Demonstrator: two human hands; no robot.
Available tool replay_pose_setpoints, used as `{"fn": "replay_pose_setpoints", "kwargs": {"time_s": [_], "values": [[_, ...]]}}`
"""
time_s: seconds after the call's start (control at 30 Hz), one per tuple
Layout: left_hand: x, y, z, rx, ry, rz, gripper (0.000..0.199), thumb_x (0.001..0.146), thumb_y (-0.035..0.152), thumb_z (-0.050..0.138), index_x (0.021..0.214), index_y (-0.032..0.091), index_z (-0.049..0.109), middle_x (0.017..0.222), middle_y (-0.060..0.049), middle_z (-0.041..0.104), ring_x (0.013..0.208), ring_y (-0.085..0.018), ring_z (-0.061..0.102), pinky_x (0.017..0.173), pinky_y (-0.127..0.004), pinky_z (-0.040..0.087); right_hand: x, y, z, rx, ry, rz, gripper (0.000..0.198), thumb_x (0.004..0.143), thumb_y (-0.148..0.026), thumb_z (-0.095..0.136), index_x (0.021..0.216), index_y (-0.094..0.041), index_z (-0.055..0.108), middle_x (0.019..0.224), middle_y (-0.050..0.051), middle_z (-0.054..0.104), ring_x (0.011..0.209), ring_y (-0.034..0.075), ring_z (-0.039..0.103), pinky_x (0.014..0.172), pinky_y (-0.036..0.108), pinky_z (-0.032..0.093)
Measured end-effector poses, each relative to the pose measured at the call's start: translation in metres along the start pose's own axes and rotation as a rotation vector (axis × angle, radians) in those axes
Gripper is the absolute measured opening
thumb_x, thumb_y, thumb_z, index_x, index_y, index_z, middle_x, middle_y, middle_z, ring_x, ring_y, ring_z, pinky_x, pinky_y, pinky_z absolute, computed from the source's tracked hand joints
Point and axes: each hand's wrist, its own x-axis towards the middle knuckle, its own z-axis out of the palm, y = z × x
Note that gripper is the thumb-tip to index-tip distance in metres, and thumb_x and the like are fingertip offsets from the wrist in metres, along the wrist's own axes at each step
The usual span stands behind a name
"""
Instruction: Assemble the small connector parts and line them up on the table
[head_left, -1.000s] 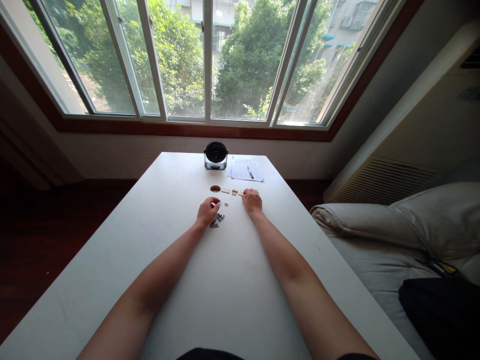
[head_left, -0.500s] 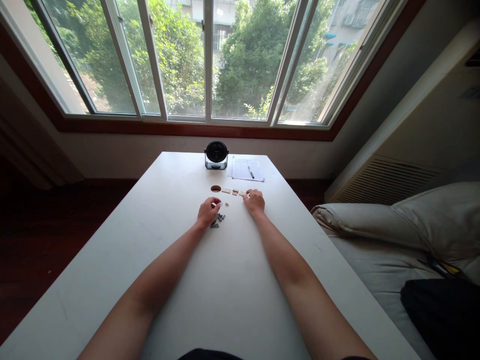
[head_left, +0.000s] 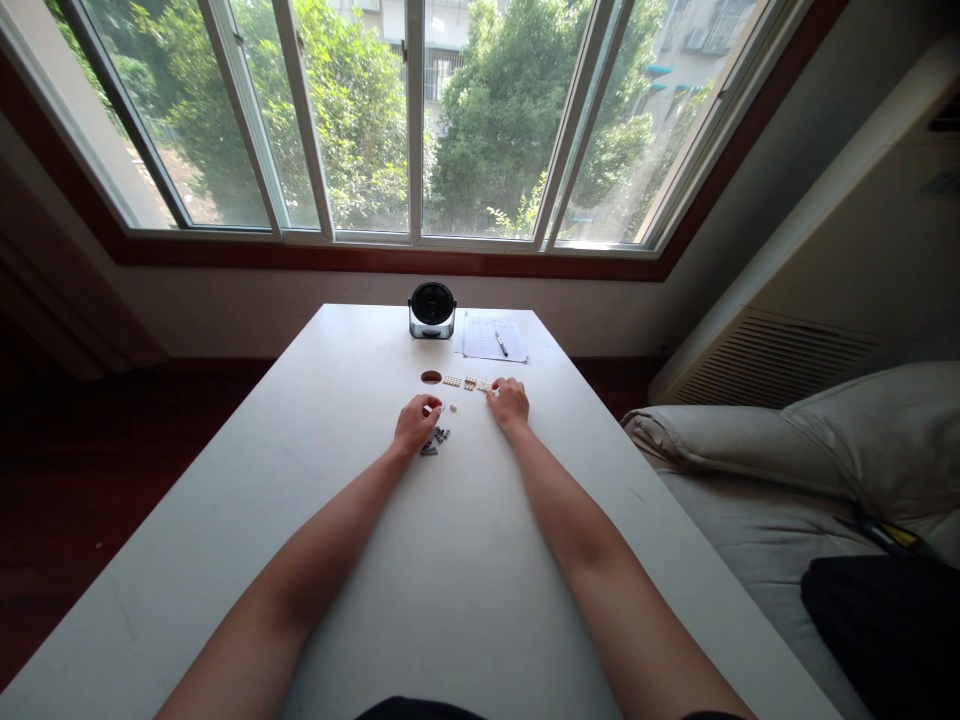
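My left hand (head_left: 415,422) rests on the table with thumb and fingertips closed around a small whitish piece (head_left: 441,406), too small to name. Dark grey small pieces (head_left: 433,443) lie in a loose pile just right of its wrist. A lone beige piece (head_left: 453,408) sits between the two hands. My right hand (head_left: 511,403) is curled at the right end of a row of small beige pieces (head_left: 470,383). Its fingertips touch or cover the end pieces (head_left: 485,387); whether they grip one is hidden.
A small black fan (head_left: 432,306) stands at the table's far edge. Beside it lie paper sheets (head_left: 480,338) with a pen (head_left: 502,344) on top. A round hole (head_left: 431,377) opens in the white table (head_left: 360,560). A sofa (head_left: 750,500) is at the right.
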Motion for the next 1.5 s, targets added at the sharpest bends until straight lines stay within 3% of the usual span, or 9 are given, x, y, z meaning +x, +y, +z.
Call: {"fn": "replay_pose_setpoints", "kwargs": {"time_s": [0.27, 0.8, 0.97, 1.2, 1.33, 1.5], "values": [[0.001, -0.004, 0.002, 0.012, 0.010, 0.034, 0.015, 0.089, 0.030, 0.057, 0.099, 0.024, 0.066, 0.100, -0.002, 0.069, 0.073, -0.013, 0.063, 0.073, -0.030, 0.050, 0.002, -0.001, 0.001, -0.014, -0.010, -0.022, 0.016, 0.092, -0.032, 0.060, 0.104, -0.022, 0.064, 0.104, 0.009, 0.058, 0.104, 0.024, 0.048, 0.085, 0.032, 0.040], [-0.001, 0.003, 0.000, 0.034, -0.026, 0.023, 0.014, 0.089, 0.029, 0.057, 0.097, 0.024, 0.066, 0.102, -0.004, 0.069, 0.076, -0.015, 0.064, 0.077, -0.032, 0.052, 0.002, -0.002, 0.000, -0.035, 0.033, -0.042, 0.013, 0.093, -0.030, 0.057, 0.097, -0.021, 0.065, 0.101, 0.010, 0.058, 0.102, 0.025, 0.048, 0.084, 0.032, 0.041], [0.000, 0.001, 0.003, 0.056, -0.019, 0.059, 0.013, 0.089, 0.026, 0.056, 0.096, 0.023, 0.066, 0.101, -0.004, 0.067, 0.079, -0.015, 0.064, 0.079, -0.032, 0.052, -0.006, -0.010, -0.007, 0.004, 0.031, -0.117, 0.014, 0.095, -0.026, 0.052, 0.100, -0.021, 0.065, 0.101, 0.009, 0.060, 0.103, 0.024, 0.049, 0.086, 0.031, 0.041], [0.002, -0.002, 0.004, 0.077, 0.030, 0.057, 0.014, 0.089, 0.023, 0.055, 0.095, 0.023, 0.067, 0.100, -0.004, 0.068, 0.083, -0.016, 0.065, 0.081, -0.033, 0.052, -0.025, -0.037, -0.013, 0.118, -0.129, -0.322, 0.015, 0.095, -0.035, 0.056, 0.091, -0.023, 0.065, 0.095, 0.005, 0.064, 0.096, 0.020, 0.054, 0.084, 0.029, 0.042], [0.002, 0.000, 0.003, 0.065, 0.023, 0.046, 0.013, 0.088, 0.023, 0.056, 0.094, 0.023, 0.067, 0.100, -0.005, 0.068, 0.086, -0.017, 0.066, 0.085, -0.036, 0.052, -0.031, -0.048, -0.013, 0.126, -0.168, -0.360, 0.017, 0.092, -0.040, 0.062, 0.095, -0.023, 0.067, 0.097, 0.005, 0.064, 0.097, 0.020, 0.055, 0.084, 0.030, 0.043], [0.002, -0.001, 0.003, 0.050, 0.023, 0.054, 0.013, 0.088, 0.024, 0.056, 0.094, 0.023, 0.067, 0.100, -0.005, 0.067, 0.086, -0.018, 0.066, 0.085, -0.037, 0.052, -0.033, -0.052, -0.012, 0.110, -0.174, -0.385, 0.014, 0.095, -0.034, 0.059, 0.094, -0.023, 0.068, 0.098, 0.005, 0.063, 0.100, 0.020, 0.055, 0.086, 0.029, 0.042]]}}
